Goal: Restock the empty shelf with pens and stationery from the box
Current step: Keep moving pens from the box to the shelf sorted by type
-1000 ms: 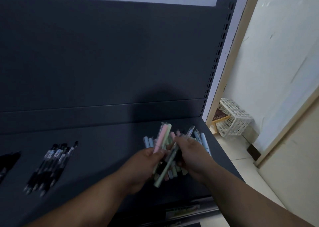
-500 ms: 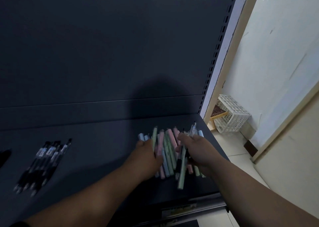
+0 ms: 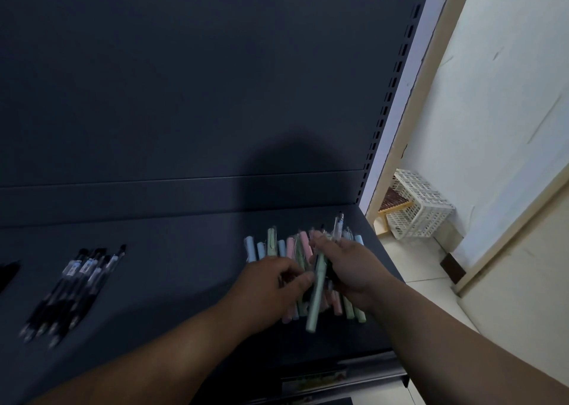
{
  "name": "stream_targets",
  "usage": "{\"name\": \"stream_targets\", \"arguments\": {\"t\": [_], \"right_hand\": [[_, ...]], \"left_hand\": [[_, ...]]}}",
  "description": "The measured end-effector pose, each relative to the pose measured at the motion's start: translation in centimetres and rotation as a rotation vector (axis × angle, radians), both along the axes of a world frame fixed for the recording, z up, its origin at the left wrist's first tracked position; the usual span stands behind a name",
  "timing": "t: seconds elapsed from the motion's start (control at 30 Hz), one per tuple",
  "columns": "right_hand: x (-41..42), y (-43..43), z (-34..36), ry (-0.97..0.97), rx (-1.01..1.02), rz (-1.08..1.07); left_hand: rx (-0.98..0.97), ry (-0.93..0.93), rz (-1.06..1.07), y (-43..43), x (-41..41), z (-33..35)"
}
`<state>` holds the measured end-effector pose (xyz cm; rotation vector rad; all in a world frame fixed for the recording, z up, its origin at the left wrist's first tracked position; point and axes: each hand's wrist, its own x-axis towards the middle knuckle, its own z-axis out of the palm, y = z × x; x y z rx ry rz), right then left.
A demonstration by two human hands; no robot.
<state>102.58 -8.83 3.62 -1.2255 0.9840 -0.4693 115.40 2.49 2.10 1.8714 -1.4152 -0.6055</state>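
On the right end of the dark shelf [image 3: 184, 266], just short of its right edge, lies the heap of pastel pens [image 3: 278, 247], blue, pink and green barrels side by side with their ends pointing toward the back panel [image 3: 184, 81]. Both of my hands are over this heap. My right hand [image 3: 351, 269] has its fingers curled around a green pen [image 3: 315, 306], which slants down toward me, its lower end sticking out past the near edge of the pile. A clear pen [image 3: 337, 229] stands out above the same hand's fingertips, tip toward the back, and it looks caught in the same grasp, though blur keeps me from being sure. My left hand [image 3: 271, 284] rests on the left part of the heap with its back to the camera and its fingers bent down among the barrels; its thumb lies just beside the green pen, but I cannot tell whether it actually has hold of anything. Well apart, toward the left of the shelf, a bunch of black pens [image 3: 77, 284] lies in a slanted row, and a dark shape [image 3: 7, 273] shows at the far left edge, too dim to name. A label strip [image 3: 314, 380] runs along the shelf's front lip. The slotted upright [image 3: 391, 96] rises at the shelf's right side, and beyond it a white lattice basket [image 3: 421, 207] lies tilted on the pale floor against the wall.
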Motion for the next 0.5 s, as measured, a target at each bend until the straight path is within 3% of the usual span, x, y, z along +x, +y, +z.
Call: {"name": "stream_targets", "arguments": {"t": [0.13, 0.33, 0.5], "right_hand": [[2.0, -0.4, 0.8, 0.124, -0.116, 0.050], [3.4, -1.6, 0.9, 0.354, -0.329, 0.077], [3.7, -1.8, 0.9, 0.516, -0.545, 0.078]], "left_hand": [[0.114, 0.185, 0.058, -0.6, 0.1, 0.6], [0.165, 0.133, 0.249, -0.1, 2.6, -0.6], [0.143, 0.250, 0.297, 0.3, 3.1, -1.5]]}}
